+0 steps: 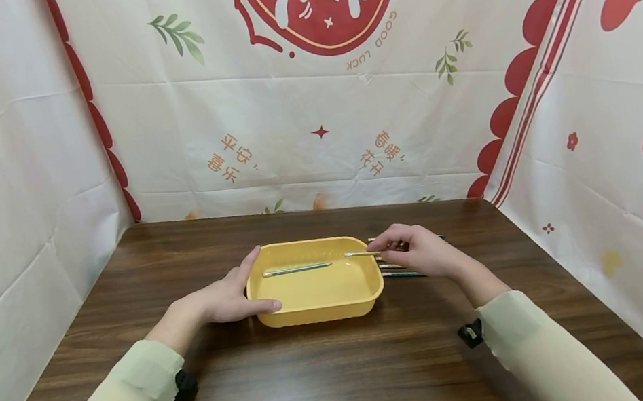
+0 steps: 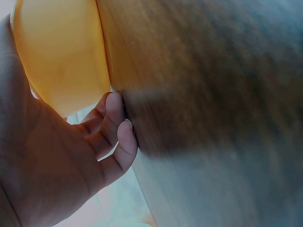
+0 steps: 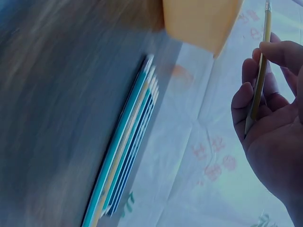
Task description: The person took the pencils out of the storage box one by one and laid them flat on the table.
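Note:
A yellow plastic basin (image 1: 319, 314) stands on the table. My left hand (image 1: 221, 300) holds its left end, thumb over the near rim and index finger along the far corner; other fingers bend close to its outer wall in the left wrist view. One green pencil (image 1: 297, 270) lies inside the basin. My right hand (image 1: 418, 252) pinches a yellow pencil (image 3: 261, 71) between thumb and fingers, its eraser end reaching over the basin's right rim. Below that hand, several pencils (image 3: 125, 127), mostly teal or blue, lie side by side on the table, partly hidden in the head view.
The dark wood-grain table (image 1: 334, 377) extends around the basin. Printed cloth (image 1: 282, 96) hangs behind the table and along both sides. A dark wrist-worn device (image 1: 472, 333) shows at the right sleeve, another (image 1: 185, 384) at the left.

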`<state>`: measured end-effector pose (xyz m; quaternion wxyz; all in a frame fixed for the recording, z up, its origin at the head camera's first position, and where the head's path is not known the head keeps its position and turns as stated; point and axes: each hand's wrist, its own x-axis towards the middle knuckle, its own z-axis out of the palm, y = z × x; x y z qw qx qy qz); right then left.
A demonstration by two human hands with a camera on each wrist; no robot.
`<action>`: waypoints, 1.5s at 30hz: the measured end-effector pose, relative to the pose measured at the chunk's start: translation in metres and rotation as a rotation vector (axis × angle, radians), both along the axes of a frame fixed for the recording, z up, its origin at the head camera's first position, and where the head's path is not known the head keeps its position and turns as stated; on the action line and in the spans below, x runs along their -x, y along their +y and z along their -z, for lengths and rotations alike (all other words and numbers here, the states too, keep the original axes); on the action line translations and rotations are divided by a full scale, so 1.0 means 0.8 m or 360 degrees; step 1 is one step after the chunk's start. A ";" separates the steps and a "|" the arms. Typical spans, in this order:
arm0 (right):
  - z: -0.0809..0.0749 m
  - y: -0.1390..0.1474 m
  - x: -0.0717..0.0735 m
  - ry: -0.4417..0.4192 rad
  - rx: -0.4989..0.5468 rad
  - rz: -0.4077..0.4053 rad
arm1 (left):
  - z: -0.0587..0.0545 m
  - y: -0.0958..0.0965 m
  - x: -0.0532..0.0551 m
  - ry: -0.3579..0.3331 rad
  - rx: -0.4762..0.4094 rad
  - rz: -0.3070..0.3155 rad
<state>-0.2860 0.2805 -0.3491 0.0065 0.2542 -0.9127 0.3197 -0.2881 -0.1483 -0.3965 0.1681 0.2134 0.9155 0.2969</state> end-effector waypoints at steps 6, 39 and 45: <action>0.007 0.039 -0.017 0.0039 0.0001 0.0062 | 0.001 0.000 0.000 0.0003 -0.0009 0.0011; 0.063 0.094 -0.007 -0.0152 -0.0384 0.0071 | 0.000 -0.001 0.000 0.0022 -0.0013 0.0034; 0.065 0.090 -0.005 -0.0146 -0.0432 0.0068 | 0.002 -0.001 0.000 0.0017 -0.0019 0.0030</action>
